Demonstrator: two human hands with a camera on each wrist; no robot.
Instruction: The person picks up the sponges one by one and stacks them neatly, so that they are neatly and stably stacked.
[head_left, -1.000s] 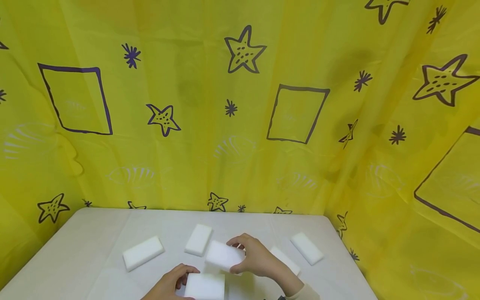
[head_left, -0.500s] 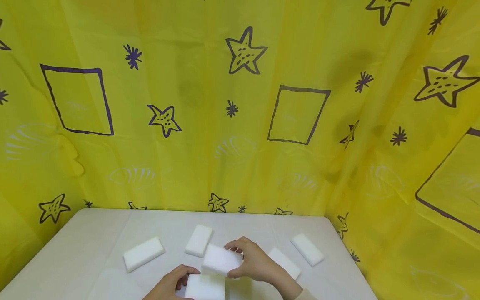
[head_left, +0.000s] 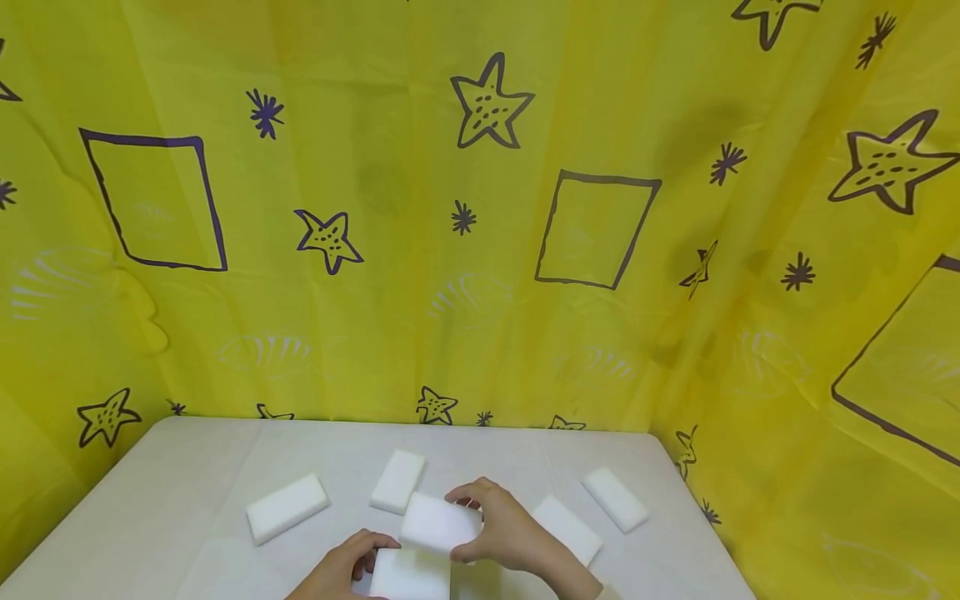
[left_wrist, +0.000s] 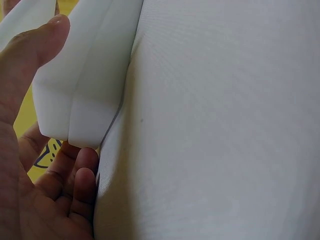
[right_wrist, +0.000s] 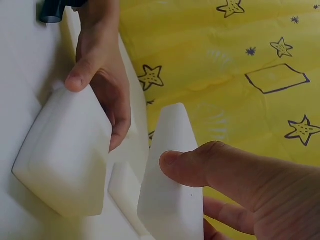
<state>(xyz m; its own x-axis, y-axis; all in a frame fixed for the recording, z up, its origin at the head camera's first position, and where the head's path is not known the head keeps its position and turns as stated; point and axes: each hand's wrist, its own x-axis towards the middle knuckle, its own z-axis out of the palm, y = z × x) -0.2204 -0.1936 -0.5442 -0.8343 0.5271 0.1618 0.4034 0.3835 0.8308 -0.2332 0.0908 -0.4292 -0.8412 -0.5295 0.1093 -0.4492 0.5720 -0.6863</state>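
Note:
At the near edge of the head view, a stack of two white sponges [head_left: 411,577] lies on the table. My left hand [head_left: 341,567] grips its left end, and the seam between the lower sponge and the upper sponge [left_wrist: 55,107] shows in the left wrist view. My right hand [head_left: 510,529] holds another white sponge [head_left: 441,522] by its right end, thumb [right_wrist: 187,167] on the near side and fingers on the far side. This sponge is raised, just behind and above the stack, overlapping its far edge in the head view.
Loose white sponges lie around on the white table [head_left: 195,467]: one at the left [head_left: 288,508], one behind the held sponge [head_left: 397,481], and two at the right, a nearer sponge [head_left: 567,531] and a farther sponge [head_left: 615,498]. A yellow patterned curtain [head_left: 405,333] surrounds the table.
My right hand has shifted a little left and nearer to me with its sponge, closer to the stack. My left hand keeps its place on the stack.

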